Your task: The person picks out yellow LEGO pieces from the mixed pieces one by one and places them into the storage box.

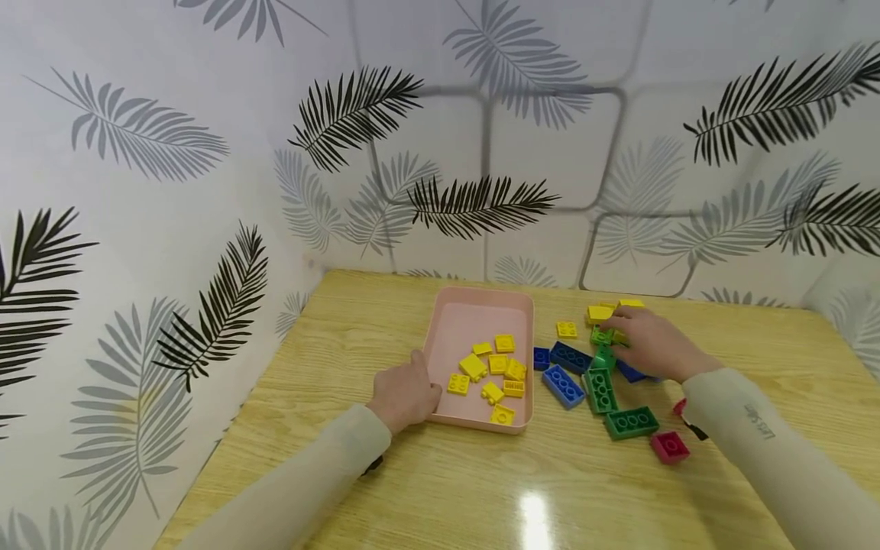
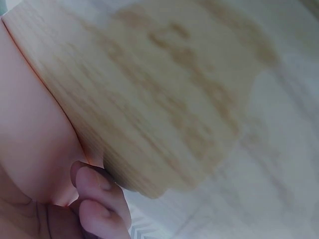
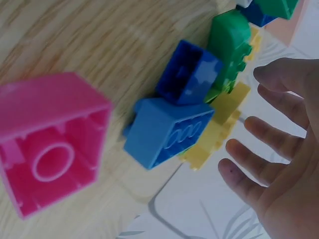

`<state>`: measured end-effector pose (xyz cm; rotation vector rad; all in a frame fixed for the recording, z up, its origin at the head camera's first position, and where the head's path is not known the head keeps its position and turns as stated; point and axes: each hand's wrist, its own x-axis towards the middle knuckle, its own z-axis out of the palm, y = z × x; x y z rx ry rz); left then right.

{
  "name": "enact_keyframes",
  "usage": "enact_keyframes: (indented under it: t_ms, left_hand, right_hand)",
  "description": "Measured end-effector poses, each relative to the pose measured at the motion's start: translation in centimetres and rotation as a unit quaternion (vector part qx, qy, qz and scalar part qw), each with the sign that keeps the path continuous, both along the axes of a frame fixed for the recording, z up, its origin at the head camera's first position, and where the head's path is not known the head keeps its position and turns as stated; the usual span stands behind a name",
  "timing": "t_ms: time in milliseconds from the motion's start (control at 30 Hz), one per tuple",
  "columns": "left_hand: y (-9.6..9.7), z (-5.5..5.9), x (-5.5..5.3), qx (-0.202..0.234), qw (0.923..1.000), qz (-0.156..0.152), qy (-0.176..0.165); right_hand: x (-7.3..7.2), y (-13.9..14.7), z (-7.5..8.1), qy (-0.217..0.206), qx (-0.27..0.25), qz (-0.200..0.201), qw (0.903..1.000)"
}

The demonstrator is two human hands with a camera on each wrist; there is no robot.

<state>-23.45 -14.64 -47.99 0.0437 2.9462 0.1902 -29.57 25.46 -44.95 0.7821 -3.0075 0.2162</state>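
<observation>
My left hand [image 1: 404,395] grips the near left corner of a pink tray [image 1: 443,305], and its curled fingers [image 2: 99,196] show against the tray wall in the left wrist view. Several yellow toy bricks [image 1: 473,367] lie inside the tray. Over a loose pile to the right, my right hand [image 1: 649,340] hovers with fingers spread and relaxed, holding nothing that I can see. Closest to it are yellow bricks [image 3: 214,132], a green brick [image 3: 229,45] and blue bricks [image 3: 167,130]. The hand partly hides the yellow ones in the head view.
Dark blue bricks [image 1: 571,357] and green bricks [image 1: 632,422] lie between the tray and the right arm. A pink-red brick [image 1: 670,447] sits near the right sleeve. Behind the wooden table [image 1: 357,321] stands a leaf-patterned wall [image 1: 440,252].
</observation>
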Motion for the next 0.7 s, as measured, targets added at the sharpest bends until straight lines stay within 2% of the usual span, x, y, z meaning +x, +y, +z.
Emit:
enact_keyframes:
  t_ms: [167, 467, 700]
  left_hand:
    - [-0.06, -0.16, -0.03, -0.001, 1.0, -0.003, 0.003]
    - [-0.1, 0.07, -0.02, 0.008, 0.9999, -0.002, 0.009]
    - [-0.15, -0.01, 0.03, 0.006, 0.9999, -0.004, 0.012]
  right_hand:
    - [-0.18, 0.49, -0.23, -0.019, 0.008, -0.021, 0.9996]
    - [-0.69, 0.76, -0.42, -0.017, 0.002, -0.018, 0.9997]
    - [-0.66, 0.84, -0.69, 0.016, 0.017, -0.035, 0.9991]
